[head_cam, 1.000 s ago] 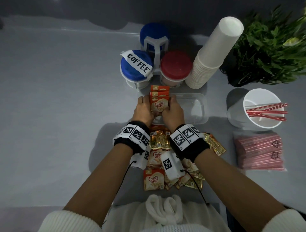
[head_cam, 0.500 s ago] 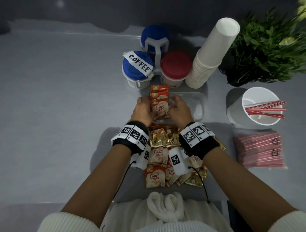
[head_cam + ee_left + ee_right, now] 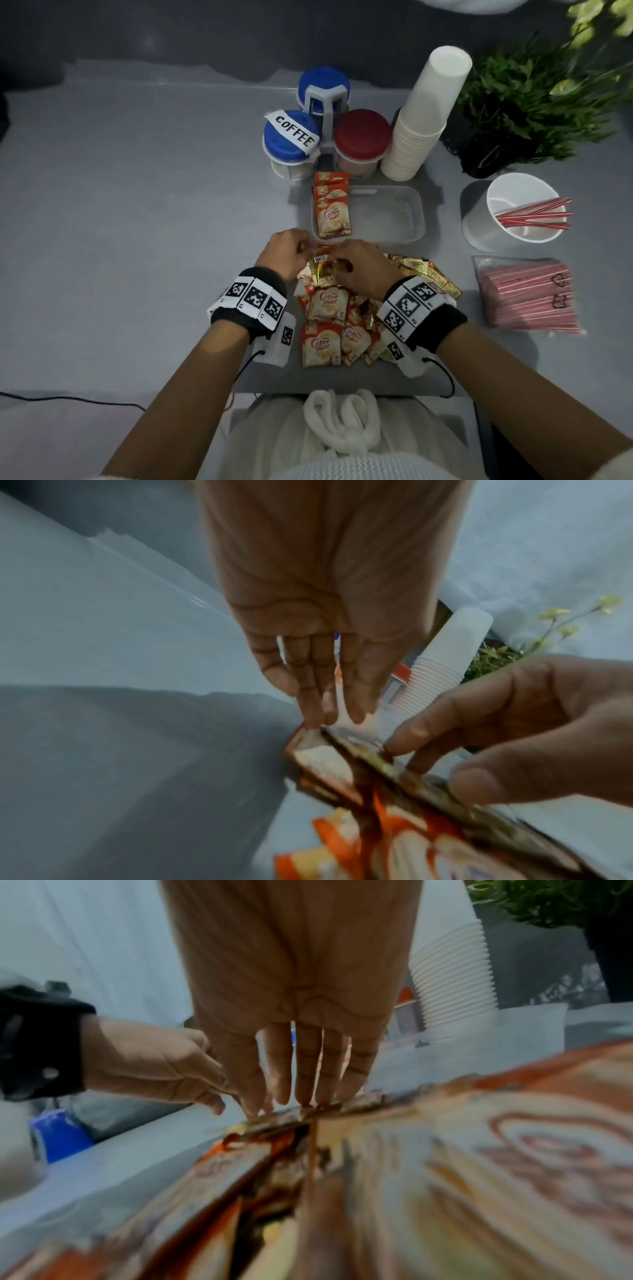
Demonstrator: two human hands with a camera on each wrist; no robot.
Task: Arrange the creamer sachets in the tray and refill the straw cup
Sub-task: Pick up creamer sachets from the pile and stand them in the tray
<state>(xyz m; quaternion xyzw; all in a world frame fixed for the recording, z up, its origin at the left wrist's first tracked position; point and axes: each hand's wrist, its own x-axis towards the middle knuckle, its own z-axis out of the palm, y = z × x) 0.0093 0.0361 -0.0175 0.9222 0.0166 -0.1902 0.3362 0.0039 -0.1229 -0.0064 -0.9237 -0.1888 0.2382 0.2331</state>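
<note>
A clear plastic tray (image 3: pixel 387 228) holds a short row of Coffee-mate creamer sachets (image 3: pixel 333 212) leaning at its left end. In front of it lies a loose pile of creamer sachets (image 3: pixel 329 308). Both hands are at the pile's far edge. My left hand (image 3: pixel 306 251) pinches the top of a gold-edged sachet (image 3: pixel 318 753) with curled fingers. My right hand (image 3: pixel 337 262) grips the same small bunch from the right, its thumb and fingers on either side (image 3: pixel 294 1102). The white straw cup (image 3: pixel 524 205) at the right holds a few red straws.
A sealed bag of red straws (image 3: pixel 527 296) lies in front of the straw cup. Behind the tray stand jars with blue and red lids (image 3: pixel 361 137), one labelled COFFEE (image 3: pixel 291 140), a leaning stack of paper cups (image 3: pixel 424 116) and a potted plant (image 3: pixel 534 102).
Both hands have drawn back from the tray to the loose pile, leaving the row of sachets leaning at the tray's left end. They now hold sachets from the pile.
</note>
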